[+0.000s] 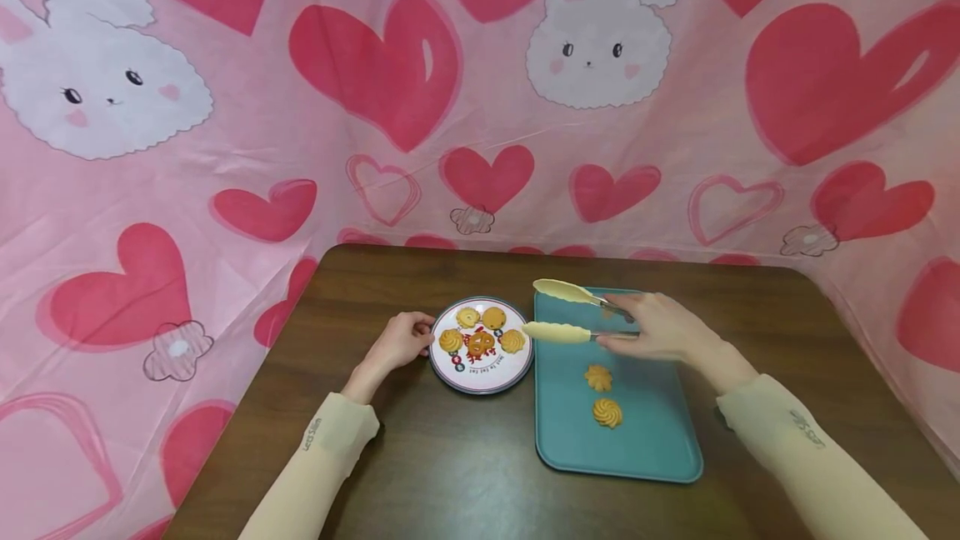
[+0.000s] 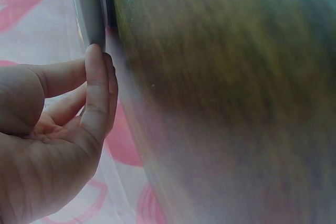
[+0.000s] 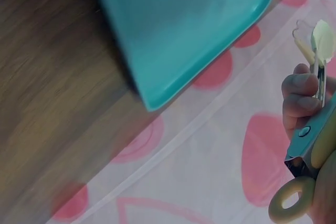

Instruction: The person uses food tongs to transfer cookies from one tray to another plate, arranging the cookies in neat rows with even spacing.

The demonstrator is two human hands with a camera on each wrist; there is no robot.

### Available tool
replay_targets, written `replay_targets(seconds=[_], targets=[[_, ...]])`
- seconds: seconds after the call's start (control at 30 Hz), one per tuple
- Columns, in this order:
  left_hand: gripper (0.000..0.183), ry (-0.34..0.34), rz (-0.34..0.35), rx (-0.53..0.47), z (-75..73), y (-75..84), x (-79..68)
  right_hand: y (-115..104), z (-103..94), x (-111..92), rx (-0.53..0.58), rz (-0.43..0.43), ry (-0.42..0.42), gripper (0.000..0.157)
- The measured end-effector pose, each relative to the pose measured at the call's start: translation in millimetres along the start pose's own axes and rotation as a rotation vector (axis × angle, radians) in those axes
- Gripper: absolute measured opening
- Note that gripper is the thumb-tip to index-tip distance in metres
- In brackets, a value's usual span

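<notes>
My left hand (image 1: 402,340) pinches the left rim of a round white plate (image 1: 480,382) between thumb and fingers. In the left wrist view, my left fingertips (image 2: 94,59) meet the plate's edge (image 2: 86,9). Several cookies (image 1: 451,340) and a pretzel-like piece (image 1: 480,344) lie on the plate. My right hand (image 1: 656,327) grips a pair of tongs (image 1: 558,332) with cream tips. The tips are spread above the tray's left side, near the plate, with nothing seen between them. The tongs' teal handle (image 3: 310,129) and ring show in the right wrist view.
A teal tray (image 1: 622,457) lies right of the plate. On it are a flower-shaped cookie (image 1: 598,377) and a swirled cookie (image 1: 607,413); another piece is mostly hidden behind the tongs. The brown wooden table (image 1: 420,457) borders a pink heart-patterned cloth (image 1: 390,207) behind and at the sides.
</notes>
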State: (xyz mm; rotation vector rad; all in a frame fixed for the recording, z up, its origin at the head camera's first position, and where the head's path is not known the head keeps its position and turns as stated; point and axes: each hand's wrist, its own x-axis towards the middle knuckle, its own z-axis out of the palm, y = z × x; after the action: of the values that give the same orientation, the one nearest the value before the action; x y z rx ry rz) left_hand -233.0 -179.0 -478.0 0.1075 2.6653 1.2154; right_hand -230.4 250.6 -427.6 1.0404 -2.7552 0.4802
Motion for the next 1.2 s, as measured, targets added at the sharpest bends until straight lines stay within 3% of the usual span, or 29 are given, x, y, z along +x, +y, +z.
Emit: replay_targets(seconds=[0.2,0.6,0.97,1.2], targets=[[0.033,0.002,0.000,0.001,0.4,0.1,0.1,5.0,-10.1,-21.4,-0.024,0.077,-0.001,0.067],[0.033,0.007,-0.006,0.000,0.9,-1.5,0.6,9.3,-13.4,-69.0,-0.067,0.114,0.000,0.081],[0.031,0.014,0.014,-0.018,1.2,0.8,-0.3,14.0,-1.5,-97.8,-0.082,0.155,0.016,0.077],[0.031,0.012,0.012,-0.020,1.4,0.2,-0.5,18.4,9.4,-105.6,-0.097,0.114,0.026,0.072]])
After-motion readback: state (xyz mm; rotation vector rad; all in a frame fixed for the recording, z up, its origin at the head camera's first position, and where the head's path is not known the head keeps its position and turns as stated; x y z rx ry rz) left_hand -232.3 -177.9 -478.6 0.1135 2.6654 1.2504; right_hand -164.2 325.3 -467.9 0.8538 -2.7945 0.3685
